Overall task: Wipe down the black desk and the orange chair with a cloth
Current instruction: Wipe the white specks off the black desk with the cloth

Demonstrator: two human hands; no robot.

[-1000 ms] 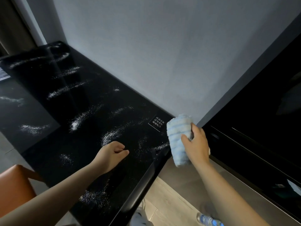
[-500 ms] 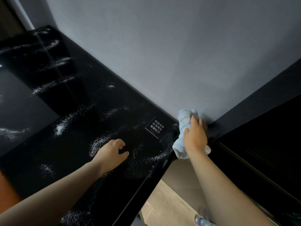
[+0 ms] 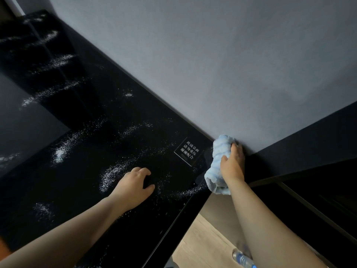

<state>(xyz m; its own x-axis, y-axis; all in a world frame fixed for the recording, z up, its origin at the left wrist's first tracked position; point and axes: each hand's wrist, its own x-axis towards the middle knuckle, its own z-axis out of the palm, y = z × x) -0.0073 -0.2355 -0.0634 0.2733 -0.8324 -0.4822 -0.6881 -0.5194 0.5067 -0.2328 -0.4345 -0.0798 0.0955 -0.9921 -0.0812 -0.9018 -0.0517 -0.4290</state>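
The glossy black desk (image 3: 81, 171) runs along a grey wall and is streaked with white powder. My right hand (image 3: 232, 165) grips a bunched light-blue cloth (image 3: 220, 159) at the desk's far right corner, where the top meets the wall. My left hand (image 3: 133, 183) rests on the desk with its fingers loosely curled and holds nothing. A small white-lettered label (image 3: 189, 150) lies on the glass just left of the cloth. A sliver of the orange chair (image 3: 2, 246) shows at the bottom left edge.
A grey wall (image 3: 193, 64) backs the desk. A black cabinet (image 3: 313, 171) stands to the right, with a narrow gap of wooden floor (image 3: 201, 246) between it and the desk. A plastic water bottle (image 3: 243, 259) lies on the floor near my right forearm.
My right hand has carried the cloth up from beside the desk's edge to the far corner at the wall. The view shifted right, so the orange chair is nearly out of frame.
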